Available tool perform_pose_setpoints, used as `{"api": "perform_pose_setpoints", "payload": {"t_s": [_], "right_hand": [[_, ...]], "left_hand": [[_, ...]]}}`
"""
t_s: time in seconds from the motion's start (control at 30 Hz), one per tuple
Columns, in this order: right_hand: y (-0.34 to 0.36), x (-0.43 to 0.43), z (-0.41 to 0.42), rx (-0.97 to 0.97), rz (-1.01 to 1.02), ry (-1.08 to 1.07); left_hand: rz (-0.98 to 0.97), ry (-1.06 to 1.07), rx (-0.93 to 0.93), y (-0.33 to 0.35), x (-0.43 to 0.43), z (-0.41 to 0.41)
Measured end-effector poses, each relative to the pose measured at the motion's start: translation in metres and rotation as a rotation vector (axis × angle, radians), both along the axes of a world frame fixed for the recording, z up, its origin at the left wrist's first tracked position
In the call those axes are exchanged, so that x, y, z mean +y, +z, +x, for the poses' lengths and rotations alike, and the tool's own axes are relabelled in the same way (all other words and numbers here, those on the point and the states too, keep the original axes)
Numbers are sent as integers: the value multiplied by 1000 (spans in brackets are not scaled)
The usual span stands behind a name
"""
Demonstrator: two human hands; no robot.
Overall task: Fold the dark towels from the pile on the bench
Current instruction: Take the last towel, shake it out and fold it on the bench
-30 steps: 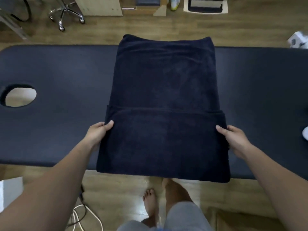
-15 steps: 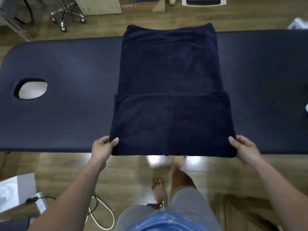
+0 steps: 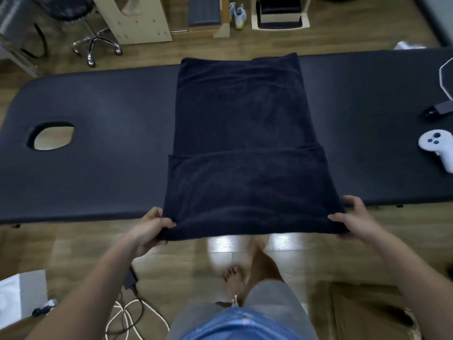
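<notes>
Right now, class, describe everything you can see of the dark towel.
The dark towel is navy, soft and plush-looking, spread flat across the bench. A fold edge crosses it towards the near end, which juts past the bench edge. The left hand grips its near left corner, the right hand its near right corner.

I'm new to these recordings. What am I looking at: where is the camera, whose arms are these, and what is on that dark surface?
No machine here: a person works with bare hands. The one camera sits on their head, looking forward and down, so the arms enter from the bottom. The long dark surface is a padded bench with a face hole. A dark towel lies across it, a folded layer on its near part. The left hand and right hand each grip a near corner, held just past the bench's edge. A white controller lies at the right end.
</notes>
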State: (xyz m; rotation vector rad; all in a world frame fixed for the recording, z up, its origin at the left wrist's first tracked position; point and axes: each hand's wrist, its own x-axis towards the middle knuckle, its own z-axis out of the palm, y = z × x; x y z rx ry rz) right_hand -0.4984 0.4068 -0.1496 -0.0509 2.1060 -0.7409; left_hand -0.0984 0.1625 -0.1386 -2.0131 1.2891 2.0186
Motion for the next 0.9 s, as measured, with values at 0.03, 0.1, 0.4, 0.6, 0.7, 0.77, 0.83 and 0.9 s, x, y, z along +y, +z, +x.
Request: {"api": "perform_pose_setpoints", "payload": {"t_s": [0.03, 0.1, 0.4, 0.6, 0.7, 0.77, 0.83, 0.9], "right_hand": [[7, 11, 3, -54, 24, 54], [23, 34, 9, -191, 38, 142], [88, 9, -32, -404, -328, -168], [108, -83, -83, -469, -665, -203], [91, -127, -101, -324, -509, 24], [66, -152, -109, -78, -320, 151], [36, -166, -112, 18, -181, 228], [8, -170, -108, 12, -81, 273]], "left_hand": [[9, -56, -17, 4, 4, 10], [58, -102, -6, 9, 14, 30], [145, 234, 376, 65, -25, 14], [73, 348, 570, 84, -107, -42], [-27, 219, 412, 68, -136, -76], [-167, 94, 181, 47, -151, -95], [-270, 67, 67, 20, -160, -101], [-216, 43, 0, 1, -154, -101]]}}
